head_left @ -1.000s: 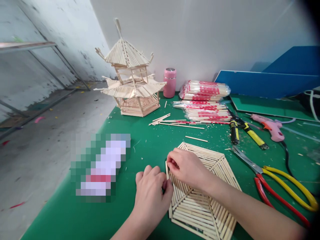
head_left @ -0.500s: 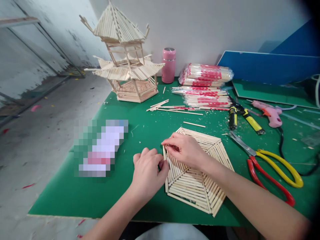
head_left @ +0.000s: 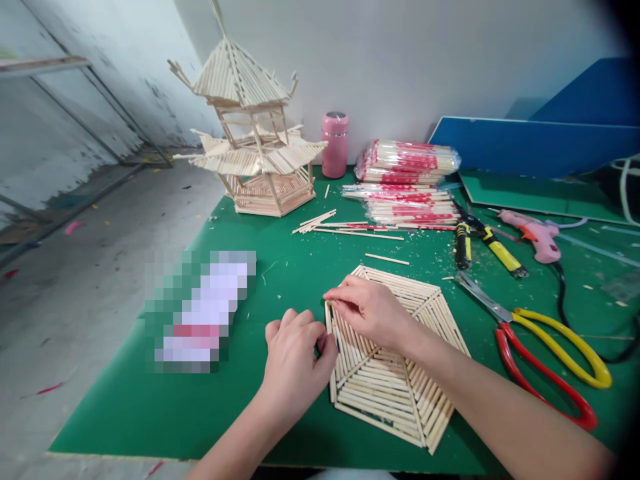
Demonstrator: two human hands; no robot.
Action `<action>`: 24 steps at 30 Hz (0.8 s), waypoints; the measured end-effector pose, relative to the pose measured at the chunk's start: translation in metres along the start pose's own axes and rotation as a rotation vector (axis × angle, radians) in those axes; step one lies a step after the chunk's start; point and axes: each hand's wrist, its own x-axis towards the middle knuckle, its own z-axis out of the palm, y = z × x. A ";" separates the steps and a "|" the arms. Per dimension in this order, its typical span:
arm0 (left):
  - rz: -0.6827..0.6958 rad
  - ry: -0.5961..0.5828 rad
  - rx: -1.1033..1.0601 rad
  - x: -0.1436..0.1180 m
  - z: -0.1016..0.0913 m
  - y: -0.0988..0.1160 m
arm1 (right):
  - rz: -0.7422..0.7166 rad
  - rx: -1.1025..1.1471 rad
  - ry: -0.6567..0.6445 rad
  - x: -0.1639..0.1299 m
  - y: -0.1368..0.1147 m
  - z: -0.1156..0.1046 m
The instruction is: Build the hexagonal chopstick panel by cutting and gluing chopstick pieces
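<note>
The hexagon panel (head_left: 395, 367) of wooden sticks lies flat on the green mat (head_left: 125, 407), directly under the right hand (head_left: 370, 310) and just right of the left hand (head_left: 295, 360). The right fingers are curled and pinched at the panel's upper-left edge, where they appear to press a thin stick against the frame; whether a loose stick sits between the fingertips cannot be told. The left fingers are closed at the same edge, lower down, touching the panel's rim. The panel looks nearly complete: all six sectors are filled with sticks, and the work in hand concerns only the left edge. Beyond the fingers, loose sticks (head_left: 345, 230) lie on the mat, with wrapped stick packs (head_left: 407, 183) behind them. Far beyond stands a finished pagoda model (head_left: 253, 133) beside a pink bottle (head_left: 335, 145). Right of the fingers lie shears (head_left: 545, 347), cutters (head_left: 483, 247) and a glue gun (head_left: 537, 239), all untouched.
</note>
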 end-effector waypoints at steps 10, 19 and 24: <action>0.004 0.009 0.000 0.001 -0.001 -0.001 | 0.135 0.336 0.146 0.005 0.008 -0.008; 0.013 -0.004 0.006 0.000 -0.001 0.000 | 0.304 0.715 0.451 0.007 0.022 -0.050; -0.001 -0.013 -0.010 0.000 0.000 0.000 | 0.287 0.704 0.460 -0.004 0.026 -0.057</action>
